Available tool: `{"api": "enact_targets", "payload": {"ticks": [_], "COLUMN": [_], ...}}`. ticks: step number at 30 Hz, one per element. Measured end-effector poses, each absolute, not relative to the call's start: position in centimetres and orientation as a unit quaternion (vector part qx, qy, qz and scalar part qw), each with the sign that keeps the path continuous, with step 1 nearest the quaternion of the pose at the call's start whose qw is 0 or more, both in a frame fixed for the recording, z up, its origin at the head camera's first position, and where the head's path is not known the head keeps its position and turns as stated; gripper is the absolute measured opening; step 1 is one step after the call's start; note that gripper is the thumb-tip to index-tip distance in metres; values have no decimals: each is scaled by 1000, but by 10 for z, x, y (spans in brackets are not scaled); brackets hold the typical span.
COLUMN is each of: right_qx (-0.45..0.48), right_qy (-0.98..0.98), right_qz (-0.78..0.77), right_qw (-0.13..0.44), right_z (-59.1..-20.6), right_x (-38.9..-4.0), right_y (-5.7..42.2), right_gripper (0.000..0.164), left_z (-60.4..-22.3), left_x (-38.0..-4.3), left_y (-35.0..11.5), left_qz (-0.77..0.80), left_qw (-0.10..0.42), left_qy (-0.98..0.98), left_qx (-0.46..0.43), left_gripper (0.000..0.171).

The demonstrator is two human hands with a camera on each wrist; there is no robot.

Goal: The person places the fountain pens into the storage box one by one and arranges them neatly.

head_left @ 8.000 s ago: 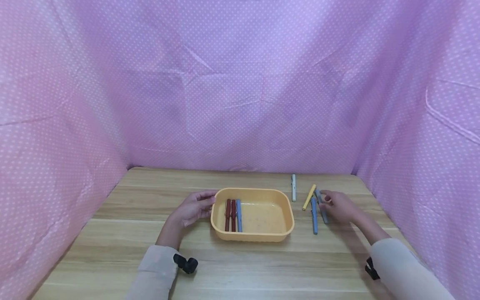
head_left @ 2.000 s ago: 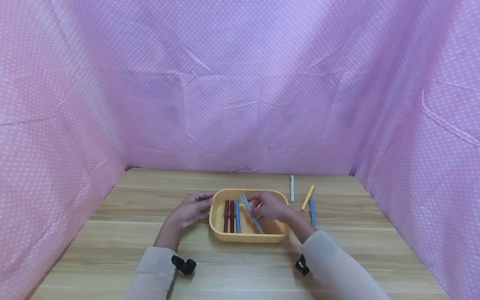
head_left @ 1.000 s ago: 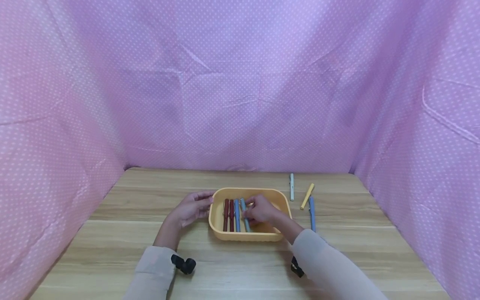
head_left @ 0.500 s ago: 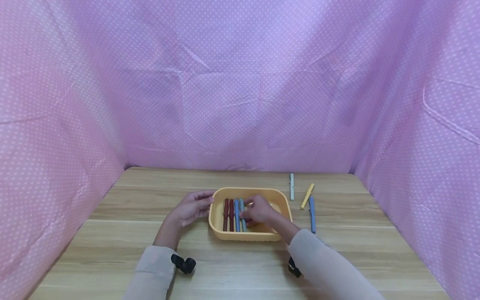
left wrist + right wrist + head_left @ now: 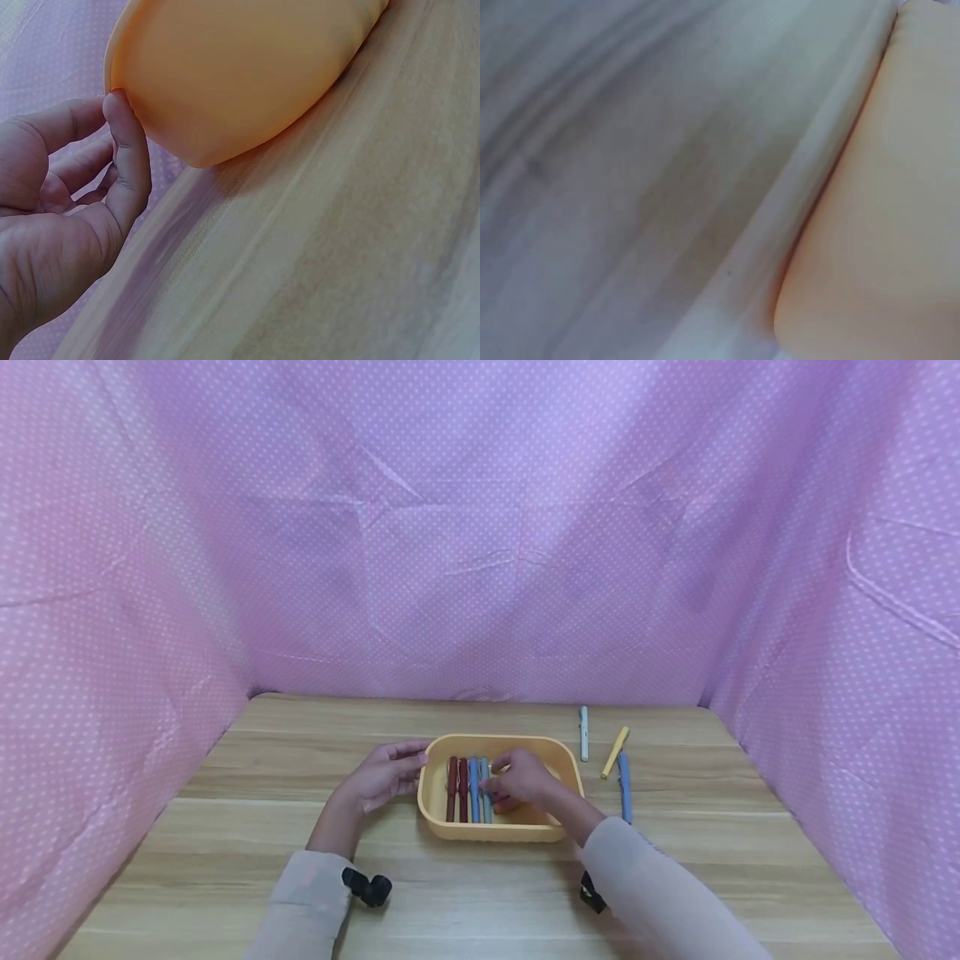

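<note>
A yellow plastic tray (image 5: 536, 834) stands on the table in the head view. My left hand (image 5: 384, 777) holds it at its left rim; the left wrist view has thumb and forefinger together at the tray's edge (image 5: 225, 82). Inside, two dark red pens (image 5: 457, 789), a blue pen (image 5: 474, 793) and a grey-blue pen (image 5: 487, 810) lie side by side at the left. My right hand (image 5: 525, 779) reaches into the tray, thumb and fingertips at the grey-blue pen, which lies along the blue one. In the right wrist view only the tray's outer wall (image 5: 877, 225) and table show.
Right of the tray, a pale white-green pen (image 5: 584, 735), a yellow pen (image 5: 615, 752) and another blue pen (image 5: 625, 785) lie on the wooden table (image 5: 465, 893). Pink dotted cloth (image 5: 480, 543) hangs behind and at both sides.
My right hand has brought the grey-blue pen from the table into the tray, laid it down and slid it left against the blue pen. The left hand has kept its place at the rim.
</note>
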State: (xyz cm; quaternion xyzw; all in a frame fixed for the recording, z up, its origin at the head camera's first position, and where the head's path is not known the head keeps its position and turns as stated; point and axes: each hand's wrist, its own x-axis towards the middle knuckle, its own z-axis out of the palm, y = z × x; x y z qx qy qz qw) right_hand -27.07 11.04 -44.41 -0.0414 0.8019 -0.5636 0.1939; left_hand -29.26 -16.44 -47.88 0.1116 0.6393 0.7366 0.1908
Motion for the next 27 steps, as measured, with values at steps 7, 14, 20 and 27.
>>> {"api": "enact_targets", "payload": {"ticks": [7,14,20,27], "right_qx": [-46,-46,-57,-64], "right_qy": [802,815,826,835], "right_qz": [-563,-546,-532,-526], "right_qw": [194,190,178,148], "right_z": [-440,-428,-417,-405], "right_x": [-274,-274,-278,-282], "right_y": [119,125,132,149], "right_gripper": [45,45,45,43], "left_z": [-479,-480,-480,-480], "left_x": [-292,-291,-292,-292], "left_y": [-164,-164,-164,-164], "left_qz": [735,734,730,734], "left_qw": [187,186,185,189], "left_qy": [643,644,649,642], "left_qx": [109,110,109,118], "left_gripper": [50,50,51,50]}}
